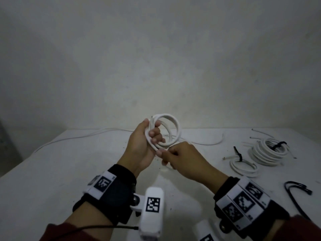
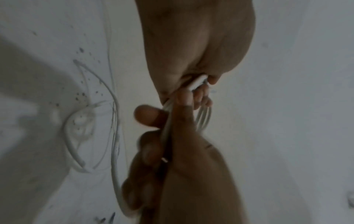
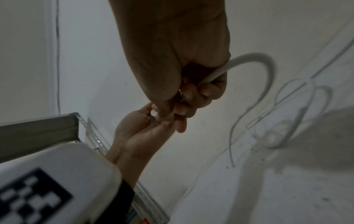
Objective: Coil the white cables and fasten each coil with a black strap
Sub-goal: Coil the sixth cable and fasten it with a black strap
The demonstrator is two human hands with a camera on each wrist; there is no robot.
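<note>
My left hand (image 1: 152, 132) is raised over the table and grips a coil of white cable (image 1: 171, 130), its fingers curled through the loops. Just below the coil, my right hand (image 1: 165, 154) pinches a strand of the same cable. In the left wrist view the loops (image 2: 203, 118) hang from the left fingers (image 2: 199, 97). The right wrist view shows the cable (image 3: 254, 58) arching out of my right fist. Two finished coils lie at the right: a large one (image 1: 267, 153) with a black strap (image 1: 278, 145) and a small one (image 1: 243, 166) with a strap (image 1: 237, 153).
Loose black straps (image 1: 296, 188) lie near the table's (image 1: 52, 171) right front edge. More white cable (image 1: 83, 136) trails along the back left, and a strand (image 1: 210, 142) curves behind my hands. A plain wall stands behind. A metal shelf frame (image 3: 40, 128) sits off to the left.
</note>
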